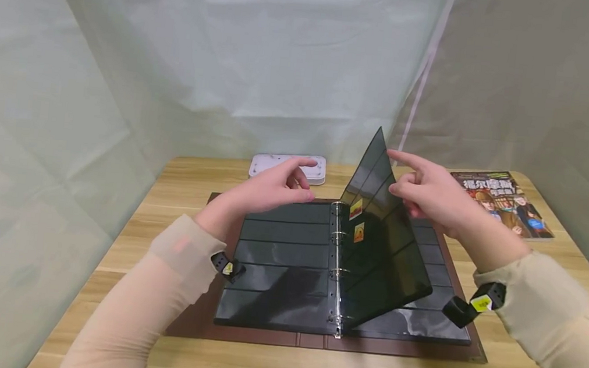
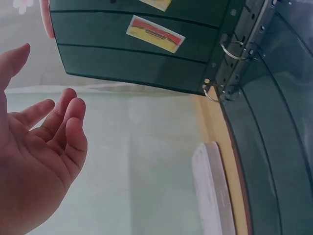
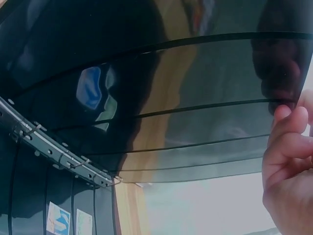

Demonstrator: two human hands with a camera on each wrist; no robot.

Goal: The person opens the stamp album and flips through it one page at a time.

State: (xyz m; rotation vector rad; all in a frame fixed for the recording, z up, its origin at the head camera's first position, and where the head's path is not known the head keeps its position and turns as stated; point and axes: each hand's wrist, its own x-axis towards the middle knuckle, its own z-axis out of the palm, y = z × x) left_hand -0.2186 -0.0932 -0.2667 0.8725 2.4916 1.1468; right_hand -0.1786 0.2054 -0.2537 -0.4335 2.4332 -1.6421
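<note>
A ring-bound stamp album (image 1: pixel 284 241) with black pocket pages lies open on the table. One page (image 1: pixel 387 262) stands raised and tilted over its right half, with two small stamps (image 1: pixel 356 209) near the rings. My right hand (image 1: pixel 432 196) touches this page's outer edge, its index finger stretched out and other fingers bent. In the right wrist view, the fingers (image 3: pixel 288 142) meet the edge beside their own reflection. My left hand (image 1: pixel 278 185) hovers above the left page's top, fingers loosely bent and holding nothing. A stamp (image 2: pixel 155 34) shows on the raised page in the left wrist view.
Behind the album lies a white flat case (image 1: pixel 316 171). A colourful comic-style book (image 1: pixel 508 203) lies at the table's back right. Pale cloth (image 1: pixel 284 60) hangs around the wooden table (image 1: pixel 138 223). More stamps (image 3: pixel 58 218) show beyond the rings in the right wrist view.
</note>
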